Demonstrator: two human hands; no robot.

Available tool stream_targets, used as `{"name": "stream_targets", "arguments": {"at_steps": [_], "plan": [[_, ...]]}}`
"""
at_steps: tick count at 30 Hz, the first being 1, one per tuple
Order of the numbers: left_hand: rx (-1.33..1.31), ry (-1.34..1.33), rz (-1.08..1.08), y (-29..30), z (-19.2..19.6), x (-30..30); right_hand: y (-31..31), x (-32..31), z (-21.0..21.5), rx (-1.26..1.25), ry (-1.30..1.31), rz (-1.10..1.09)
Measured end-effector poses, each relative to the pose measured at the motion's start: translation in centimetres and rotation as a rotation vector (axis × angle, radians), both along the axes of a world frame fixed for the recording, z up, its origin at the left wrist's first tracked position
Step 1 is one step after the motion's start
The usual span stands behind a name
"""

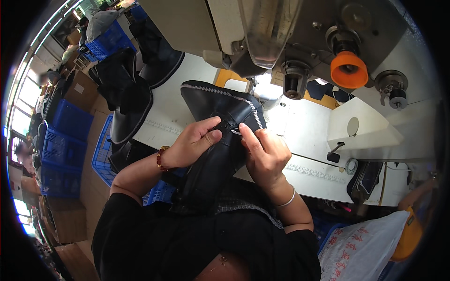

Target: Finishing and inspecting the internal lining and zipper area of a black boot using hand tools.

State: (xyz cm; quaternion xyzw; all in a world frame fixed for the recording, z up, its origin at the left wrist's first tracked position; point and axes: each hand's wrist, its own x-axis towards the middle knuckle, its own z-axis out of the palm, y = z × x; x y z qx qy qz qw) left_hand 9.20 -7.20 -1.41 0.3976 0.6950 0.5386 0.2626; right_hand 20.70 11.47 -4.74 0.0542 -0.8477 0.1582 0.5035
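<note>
A black leather boot upper (220,103), with white zigzag stitching along its edge, lies sole end away from me in front of the sewing machine (258,42). Its shaft (206,173) reaches back toward my lap. My left hand (194,143) is closed on the boot's ankle, thumb and fingers pinching near a dark strap (225,126). From the other side my right hand (265,150) grips the same ankle, its index fingertip pressed beside the strap. A small silvery piece (236,132) shows under that fingertip; its kind is unclear. My right thumb is hidden.
More black boot uppers (126,98) lie on the white table (159,112) at the left, above a blue crate (104,152). An orange cup-shaped part (349,69) sticks out of the machine. Blue crates (65,145) stack farther left; a white sack (365,239) is at the lower right.
</note>
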Motion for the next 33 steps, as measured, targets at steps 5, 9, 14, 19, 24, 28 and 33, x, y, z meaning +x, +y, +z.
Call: {"name": "stream_targets", "arguments": {"at_steps": [5,9,14,19,24,28,33], "plan": [[0.02,0.012,-0.005,0.3,-0.1,0.2,0.1,0.0,0.0,-0.033,-0.037,0.036],[0.014,0.024,-0.011,0.3,-0.2,0.2,-0.1,-0.3,0.1,-0.242,-0.02,0.209],[-0.01,0.003,-0.04,-0.2,-0.5,-0.3,0.1,0.4,0.8,-0.326,-0.042,0.186],[0.014,-0.037,-0.03,0.0,-0.2,0.1,0.2,1.8,2.2,-0.185,-0.185,0.067],[0.017,0.006,-0.044,0.1,0.1,0.1,0.3,1.9,2.5,-0.147,-0.216,0.042],[-0.003,-0.013,-0.041,0.1,0.3,0.1,0.3,1.9,2.6,-0.119,-0.228,0.026],[-0.006,-0.051,-0.037,0.0,0.3,0.1,0.5,2.0,3.0,-0.054,-0.24,0.007]]}}
